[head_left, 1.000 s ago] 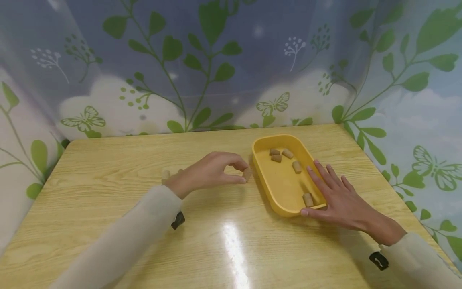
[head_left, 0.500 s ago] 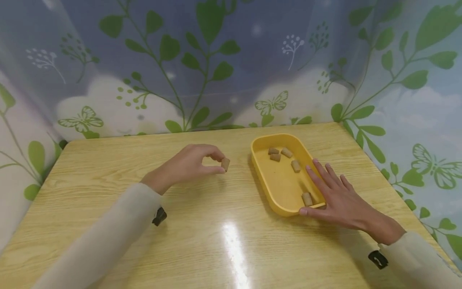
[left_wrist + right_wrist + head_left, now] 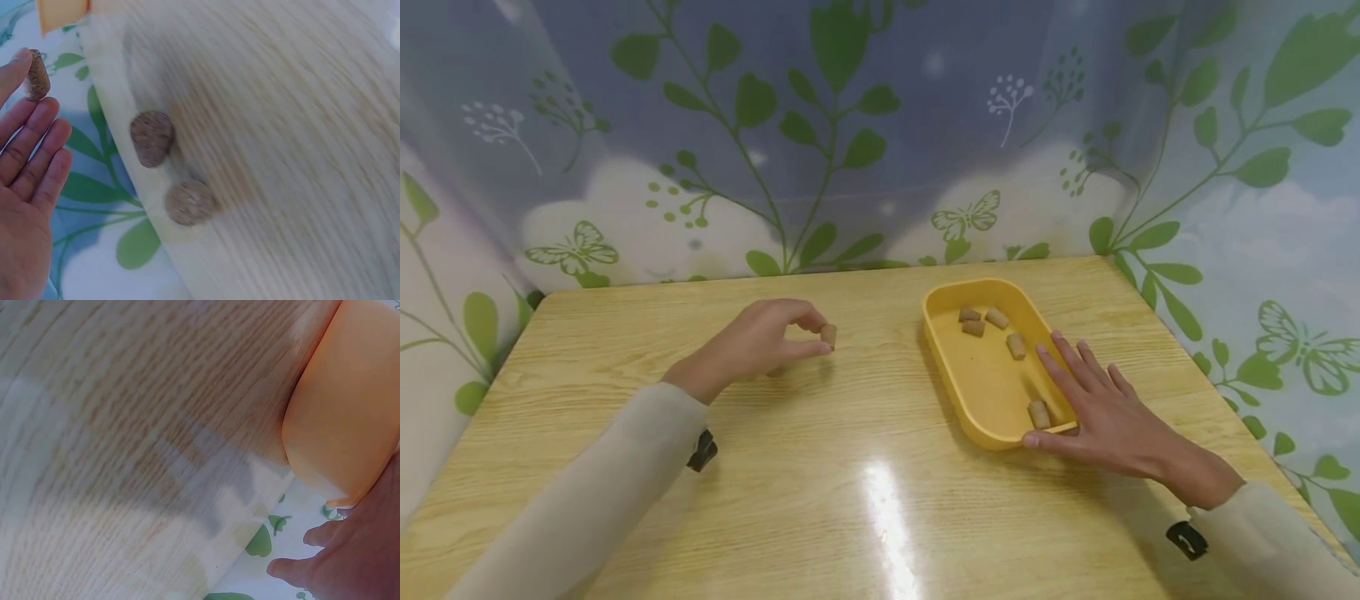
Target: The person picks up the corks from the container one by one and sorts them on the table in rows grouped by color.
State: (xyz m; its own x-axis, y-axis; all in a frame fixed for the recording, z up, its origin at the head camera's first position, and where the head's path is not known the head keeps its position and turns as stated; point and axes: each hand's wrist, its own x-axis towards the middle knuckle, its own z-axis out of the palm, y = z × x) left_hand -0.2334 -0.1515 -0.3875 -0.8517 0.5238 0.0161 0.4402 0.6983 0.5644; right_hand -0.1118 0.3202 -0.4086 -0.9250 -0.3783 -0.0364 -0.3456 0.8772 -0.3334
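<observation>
One cork (image 3: 828, 336) was pinched between the thumb and forefinger of my left hand (image 3: 741, 346), just above the bench (image 3: 865, 408) and well to the left of the yellow plastic tray (image 3: 992, 379). I could not tell whether the middle finger touched it too. That hand's outer fingers (image 3: 50, 144) lay extended, out of the way, and I judged that sound: so short a piece asked for the tips only, light on its sides, so that it would not slip out.

Two loose corks (image 3: 152, 139) lay on the bench near that hand, just beside each other. Minding them called, I thought, for keeping my wrist high, since a low sleeve could have knocked either one away.

My right hand (image 3: 1108, 425) grasped nothing. Its fingers were straight and spread over the tray's near right corner, the thumb at the near rim. Resting there seemed enough to steady the tray; pressing harder on one corner might have tipped it. Five more corks (image 3: 973, 328) lay inside: three grouped toward the far end, one midway beside my forefinger, and one at the near end close to my thumb.
</observation>
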